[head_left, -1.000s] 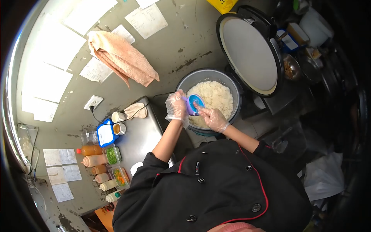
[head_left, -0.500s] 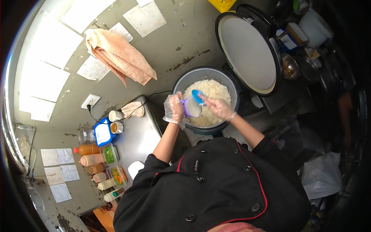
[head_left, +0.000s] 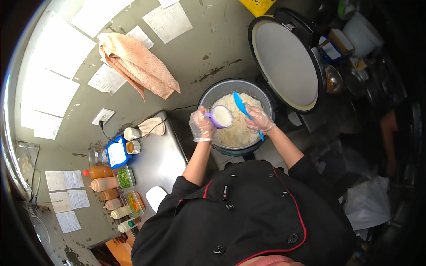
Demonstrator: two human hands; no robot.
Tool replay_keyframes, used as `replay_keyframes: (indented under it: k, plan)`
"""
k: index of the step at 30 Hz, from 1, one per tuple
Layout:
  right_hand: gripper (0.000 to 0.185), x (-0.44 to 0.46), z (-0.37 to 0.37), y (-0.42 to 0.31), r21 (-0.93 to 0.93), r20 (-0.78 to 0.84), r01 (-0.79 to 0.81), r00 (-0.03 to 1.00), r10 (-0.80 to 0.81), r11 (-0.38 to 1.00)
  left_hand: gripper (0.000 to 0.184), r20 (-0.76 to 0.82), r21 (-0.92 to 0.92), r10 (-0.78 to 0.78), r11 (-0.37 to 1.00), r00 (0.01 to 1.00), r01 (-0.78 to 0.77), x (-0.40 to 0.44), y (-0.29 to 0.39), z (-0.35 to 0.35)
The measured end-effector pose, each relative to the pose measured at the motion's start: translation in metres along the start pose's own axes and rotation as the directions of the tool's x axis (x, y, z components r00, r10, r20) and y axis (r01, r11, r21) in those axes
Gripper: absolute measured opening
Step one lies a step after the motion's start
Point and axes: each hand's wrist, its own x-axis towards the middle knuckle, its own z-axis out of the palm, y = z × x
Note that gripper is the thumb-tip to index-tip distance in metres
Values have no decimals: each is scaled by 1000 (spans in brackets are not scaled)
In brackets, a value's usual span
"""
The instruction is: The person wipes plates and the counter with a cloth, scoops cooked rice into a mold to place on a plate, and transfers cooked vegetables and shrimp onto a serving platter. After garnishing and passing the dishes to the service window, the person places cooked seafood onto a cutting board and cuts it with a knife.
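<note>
My left hand (head_left: 203,125), in a clear plastic glove, is closed on the handle of a purple cup (head_left: 213,119). White rice fills the cup, its opening facing the camera. In my right hand (head_left: 259,119), also gloved, is a blue rice paddle (head_left: 240,104), its blade pointing away from me and its handle end below my fingers. Both hands are over a large rice cooker (head_left: 211,91) with cooked rice (head_left: 237,135) inside. The cooker's round lid (head_left: 286,64) is swung up on the far right side.
On the left, a steel counter (head_left: 153,159) bears sauce bottles (head_left: 104,183), tubs of chopped greens (head_left: 124,178) and carrot (head_left: 132,202), two white cups (head_left: 132,146) and a folded cloth (head_left: 152,126). A peach towel (head_left: 135,64) hangs on the wall. A white plastic bag (head_left: 368,201) is at right.
The paddle has moved off the cup toward the right, its blade turning to point away from me. The purple cup has tipped so its rice-filled top now faces up.
</note>
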Motion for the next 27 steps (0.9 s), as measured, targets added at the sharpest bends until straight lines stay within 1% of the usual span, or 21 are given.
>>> replay_keyframes:
  k: [1, 2, 3, 5, 6, 7, 8, 11, 12, 14, 15, 17, 18, 19, 20, 21, 22, 23, 24, 26, 27]
  plan:
    - [45, -6, 2, 2, 112, -75, -26, 997, 34, 993, 36, -13, -61, 12, 998, 1000, -13, -3, 3, 2]
    - [43, -5, 2, 11, 92, -80, -56, 995, 63, 994, 36, -26, -122, 21, 992, 999, -24, -8, 7, 4]
    - [41, 0, 4, 23, 73, -86, -85, 992, 92, 994, 38, -2, 169, 102, 980, 995, -101, -20, 42, 9]
    - [30, 1, 16, 38, 38, -62, -88, 994, 91, 995, 39, -36, 382, 261, 896, 965, -228, -22, 29, 9]
    - [29, 6, 28, 49, -202, -157, 134, 973, -167, 970, 40, -39, 485, 341, 829, 939, -280, -23, 28, 11]
    - [30, 15, 40, 65, -444, -183, 311, 886, -425, 841, 40, -19, 474, 331, 834, 944, -283, -25, 27, 12]
    - [33, 18, 50, 73, -658, -138, 423, 745, -653, 622, 40, 1, 464, 319, 839, 948, -283, -29, 34, 15]
    - [36, 14, 57, 78, -679, -137, 365, 789, -599, 637, 40, 34, 340, 274, 901, 961, -268, -31, 46, 19]
    - [35, 11, 60, 73, -527, -163, 327, 867, -471, 784, 40, 41, 283, 259, 923, 965, -260, -29, 48, 20]
    - [34, -3, 65, 57, -181, -125, 158, 975, -182, 971, 41, -59, 361, 262, 905, 963, -224, -29, 50, 24]
    - [34, -6, 56, 45, -22, -53, 48, 997, -49, 999, 42, -110, 398, 267, 895, 957, -204, -28, 50, 24]
    - [34, -9, 30, 21, 259, 146, -219, 972, 186, 941, 42, -64, 444, 197, 883, 978, -149, -21, 48, 11]
    - [32, -8, 32, 17, 116, 76, -76, 995, 67, 990, 42, -47, 466, 163, 876, 986, -123, -17, 47, 6]
    - [32, -7, 35, 14, -39, 30, 63, 998, -61, 997, 41, -66, 539, 133, 839, 989, -77, -15, 44, 5]
    - [32, -7, 40, 16, -189, 3, 191, 981, -193, 963, 41, -85, 525, 164, 846, 983, -96, -18, 47, 6]
    - [36, 0, 47, 25, -589, -8, 373, 884, -467, 716, 41, -100, 512, 197, 851, 975, -120, -22, 52, 12]
    - [37, 5, 51, 36, -725, 44, 403, 837, -546, 558, 40, -116, 494, 232, 857, 966, -146, -23, 55, 16]
    - [39, 4, 58, 40, -830, 116, 413, 785, -609, 374, 40, -33, 659, 255, 732, 966, -171, -20, 52, 15]
    - [41, 4, 62, 41, -897, 205, 407, 729, -653, 172, 40, -64, 607, 194, 786, 979, -116, -22, 51, 12]
    - [38, 7, 43, 27, -738, 136, 361, 907, -399, 570, 39, -132, 478, 71, 879, 989, 1, -25, 54, 7]
    - [37, 14, 23, 28, -598, 107, 274, 959, -264, 753, 34, -76, 463, 69, 886, 995, -26, -19, 35, -5]
